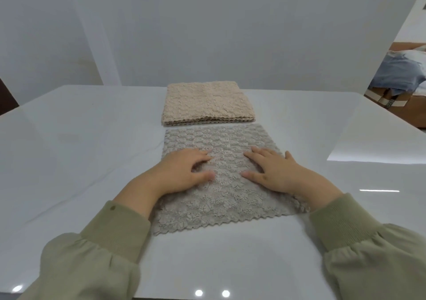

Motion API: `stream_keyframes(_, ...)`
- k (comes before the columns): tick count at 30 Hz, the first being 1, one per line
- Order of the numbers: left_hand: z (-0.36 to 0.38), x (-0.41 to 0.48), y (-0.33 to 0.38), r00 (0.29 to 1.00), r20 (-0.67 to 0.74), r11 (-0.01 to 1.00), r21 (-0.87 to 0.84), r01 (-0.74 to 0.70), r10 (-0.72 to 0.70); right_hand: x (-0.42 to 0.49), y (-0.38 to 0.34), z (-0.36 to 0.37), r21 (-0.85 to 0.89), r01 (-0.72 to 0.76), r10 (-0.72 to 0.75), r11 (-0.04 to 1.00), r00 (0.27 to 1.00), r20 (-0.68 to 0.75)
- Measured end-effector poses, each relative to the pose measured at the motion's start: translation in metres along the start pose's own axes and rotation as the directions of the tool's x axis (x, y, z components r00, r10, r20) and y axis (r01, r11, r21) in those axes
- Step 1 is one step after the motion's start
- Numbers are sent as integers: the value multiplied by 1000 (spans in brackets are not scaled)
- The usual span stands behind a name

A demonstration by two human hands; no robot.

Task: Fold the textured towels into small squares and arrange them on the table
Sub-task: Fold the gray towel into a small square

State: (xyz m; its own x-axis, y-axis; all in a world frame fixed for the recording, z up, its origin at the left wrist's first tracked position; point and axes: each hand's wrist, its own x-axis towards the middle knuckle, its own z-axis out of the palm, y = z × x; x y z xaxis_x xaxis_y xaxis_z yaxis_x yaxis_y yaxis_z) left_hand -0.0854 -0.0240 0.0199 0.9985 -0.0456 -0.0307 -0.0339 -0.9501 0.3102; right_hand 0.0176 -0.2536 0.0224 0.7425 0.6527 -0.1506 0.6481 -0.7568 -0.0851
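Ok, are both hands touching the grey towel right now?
Touching. The head view shows the left hand and the right hand resting flat on the grey towel, with no gap visible beneath them.

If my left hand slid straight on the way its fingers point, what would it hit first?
Probably the right hand, whose fingers lie just across a strip of gray towel; the exact angle is unclear.

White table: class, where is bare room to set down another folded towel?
Bare glossy white table left and right of both towels. Crowded: centre, folded beige textured towel just behind flat grey textured towel under left hand and right hand.
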Motion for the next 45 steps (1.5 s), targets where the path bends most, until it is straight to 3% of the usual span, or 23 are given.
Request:
stream_keyframes(3, 1, 3, -1, 968, -253, 996, -91, -20, -3, 3, -5, -5, 35, 31, -22, 999, 969, -247)
stream_keyframes(5, 8, 6, -1, 983, -182, 999, 47, 7, 2, 8, -13, 0, 17, 78, -72, 997, 970, -233)
stream_keyframes(8, 14, 13, -7, 996, 26, 974, 213, 82, -90, 16, -16, 9, -36, 44, -45, 998, 999, -29)
stream_keyframes(10, 9, 15, -14, 997, -13, 989, 132, 73, -72, 19, -10, 4, -11, 18, -18, 1000, 1000, 5)
stream_keyframes(12, 3, 18, -24, 977, -205, 994, -97, 41, -60, 20, -1, -7, 57, 32, -29, 998, 998, -50)
stream_keyframes(14, -1, 23, -38, 906, -390, 955, -291, 50, -166, 24, 8, -18, 142, 36, -25, 989, 997, -76)
stream_keyframes(16, -1, 29, -50, 839, -466, 935, -331, 129, -281, 33, 14, -25, 113, 7, 0, 994, 998, -62)
stream_keyframes(19, 1, 39, -58, 801, -486, 927, -304, 219, -348, 54, 21, -29, 26, -34, 35, 999, 998, -47)
stream_keyframes(24, -1, 52, -63, 822, -460, 942, -186, 280, -335, 88, 15, -23, 72, -4, 11, 997, 995, -103)
stream_keyframes(27, -3, 57, -72, 812, -463, 932, -233, 276, -356, 101, 23, -18, 64, -4, 15, 998, 986, -167)
stream_keyframes(30, -6, 61, -77, 791, -477, 918, -289, 270, -383, 109, 41, -16, 276, 7, 83, 961, 946, -314)
stream_keyframes(32, -8, 63, -79, 762, -498, 904, -319, 283, -414, 107, 50, -11, 439, 5, 210, 898, 873, -440)
stream_keyframes(35, -9, 68, -84, 719, -530, 893, -264, 364, -450, 106, 59, -5, 490, -58, 338, 870, 793, -507)
stream_keyframes(40, -6, 71, -83, 727, -492, 874, -190, 447, -479, 115, 59, 2, 274, -102, 207, 956, 898, -388)
stream_keyframes(45, -6, 72, -84, 726, -488, 873, -214, 439, -485, 117, 61, 2, 262, -67, 166, 963, 910, -379)
